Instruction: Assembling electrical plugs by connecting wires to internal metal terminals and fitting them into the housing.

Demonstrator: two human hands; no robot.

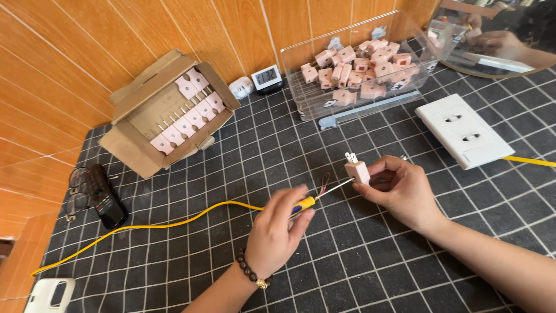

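My right hand (pixel 399 191) grips a small pink two-pin plug (pixel 356 170), its pins pointing up and to the left. My left hand (pixel 277 232) holds a screwdriver (pixel 315 199) with a yellow and blue handle, and its thin shaft reaches the plug's side. A yellow cable (pixel 174 222) runs from the left across the mat to the hands. Its bared wire ends (pixel 324 184) stick up just left of the plug.
A cardboard box (pixel 168 113) of pink plugs lies at the back left. A clear plastic bin (pixel 362 64) holds several more at the back. A white double wall socket (pixel 463 130), a small digital clock (pixel 267 77), a remote with glasses (pixel 95 194) and a phone (pixel 49 295) lie around.
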